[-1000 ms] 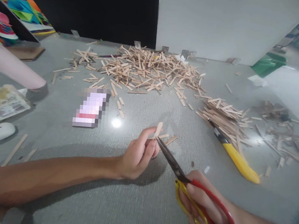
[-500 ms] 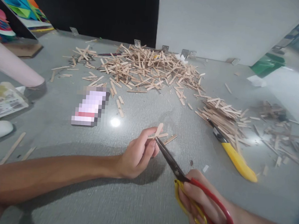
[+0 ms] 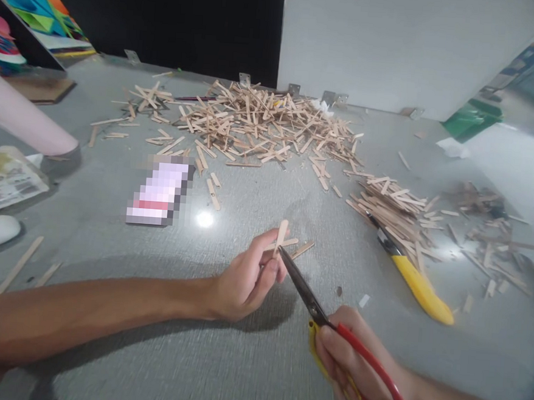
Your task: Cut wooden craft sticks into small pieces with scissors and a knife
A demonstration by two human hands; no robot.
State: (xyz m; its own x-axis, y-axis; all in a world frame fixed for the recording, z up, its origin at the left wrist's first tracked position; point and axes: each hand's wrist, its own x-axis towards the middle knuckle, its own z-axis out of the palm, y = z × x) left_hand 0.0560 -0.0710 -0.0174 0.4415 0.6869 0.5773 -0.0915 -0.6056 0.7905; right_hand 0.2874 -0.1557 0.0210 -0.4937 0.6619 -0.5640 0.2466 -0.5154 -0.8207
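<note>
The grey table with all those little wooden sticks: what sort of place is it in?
Probably a craft or model-making workspace, though I can't say whether at a home, school or workshop. The heap of thin wooden sticks, the scissors in the right hand and the yellow-handled tool suggest it.

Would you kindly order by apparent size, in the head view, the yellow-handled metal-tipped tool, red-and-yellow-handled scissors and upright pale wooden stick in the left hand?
Largest to smallest:
Scissors
Yellow-handled tool
Upright stick

No txt, brands or nos. legible. Phone [image 3: 159, 189] scrn pixelated, unreadable; markings on packet [image 3: 7, 183], far L on counter [image 3: 218, 367], too blurry.
</note>
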